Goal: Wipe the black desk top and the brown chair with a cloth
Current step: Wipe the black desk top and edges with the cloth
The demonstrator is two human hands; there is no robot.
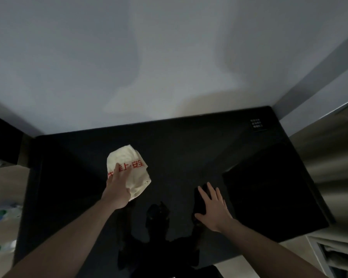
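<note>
The left hand (118,186) lies flat on a crumpled cream cloth with red printed characters (129,169), fingers straight, pressing it onto the glossy black desk top (179,157) left of the middle; this flat pressure suits wiping. Between the cloth and the left edge the surface is free for strokes, and also toward the back edge at the grey wall (149,57). The right hand (212,207) rests with spread, relaxed fingers near the front, holding nothing, probably as support. Just right of it lies a flat black rectangular pad (273,193), reaching the right edge. The brown chair is not visible.
</note>
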